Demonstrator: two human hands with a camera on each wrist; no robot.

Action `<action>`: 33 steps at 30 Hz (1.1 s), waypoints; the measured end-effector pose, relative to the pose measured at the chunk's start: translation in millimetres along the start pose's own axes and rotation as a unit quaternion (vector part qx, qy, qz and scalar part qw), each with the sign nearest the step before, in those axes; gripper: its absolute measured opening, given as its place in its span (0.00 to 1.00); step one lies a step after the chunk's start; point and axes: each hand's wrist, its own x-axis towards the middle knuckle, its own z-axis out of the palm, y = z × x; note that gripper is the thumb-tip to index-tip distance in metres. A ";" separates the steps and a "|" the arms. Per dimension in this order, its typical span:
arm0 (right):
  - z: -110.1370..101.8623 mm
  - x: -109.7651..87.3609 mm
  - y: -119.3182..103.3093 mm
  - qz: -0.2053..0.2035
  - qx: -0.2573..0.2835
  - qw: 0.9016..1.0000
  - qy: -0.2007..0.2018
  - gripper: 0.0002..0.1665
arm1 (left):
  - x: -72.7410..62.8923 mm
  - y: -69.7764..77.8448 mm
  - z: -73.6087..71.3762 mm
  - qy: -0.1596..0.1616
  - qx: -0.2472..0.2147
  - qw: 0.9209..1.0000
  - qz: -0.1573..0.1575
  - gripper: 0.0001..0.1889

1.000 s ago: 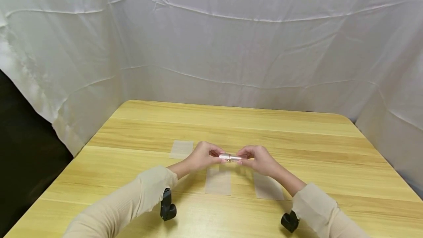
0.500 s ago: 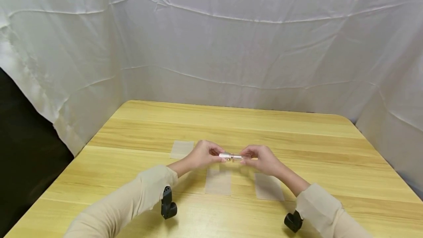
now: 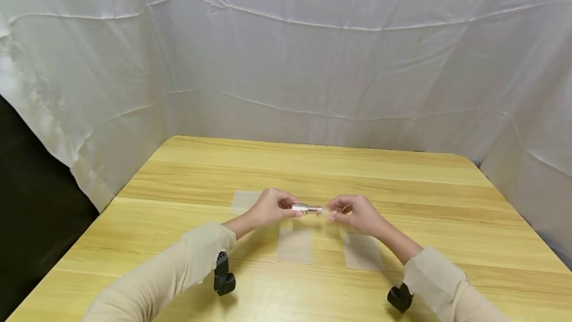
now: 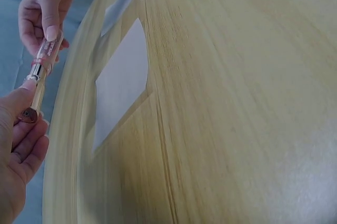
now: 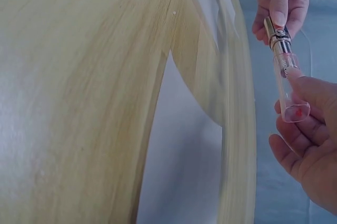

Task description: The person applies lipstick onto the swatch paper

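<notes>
A lipstick (image 3: 300,207) with a shiny metallic base lies level between the two hands, above the table. My left hand (image 3: 270,207) pinches the base between thumb and fingers. Its clear cap (image 5: 289,92), with dark lettering on the side and a red spot at its end, is pinched by my right hand (image 3: 359,212). In the right wrist view the cap still overlaps the narrower silver neck of the lipstick. The left wrist view shows the base's rosy end (image 4: 30,114) beside the left fingers.
Three pale translucent sheets lie on the wooden table (image 3: 402,178): one at back left (image 3: 243,201), one below the hands (image 3: 295,246), one near the right forearm (image 3: 363,251). Black wrist cameras hang under the left (image 3: 224,275) and right (image 3: 399,297) sleeves. White cloth surrounds the table.
The clear cap has slid to the right along the lipstick, so more of the silver neck shows. The right hand has moved slightly right, the left slightly left.
</notes>
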 end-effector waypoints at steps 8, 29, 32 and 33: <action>-4.0 -1.5 1.9 0.008 -0.009 1.000 0.005 0.16 | -0.7 -3.5 -2.1 0.011 -0.021 1.000 -0.007 0.12; -7.1 9.3 22.7 0.089 0.086 0.990 0.067 0.14 | -9.2 -7.5 -3.7 0.029 -0.078 0.994 -0.066 0.15; -7.8 12.1 26.1 0.098 0.088 0.989 0.072 0.13 | -9.5 -8.5 -4.1 0.033 -0.084 0.993 -0.075 0.13; -8.1 13.1 26.8 0.099 0.086 0.989 0.073 0.12 | -9.7 -8.6 -4.3 0.034 -0.086 0.993 -0.078 0.13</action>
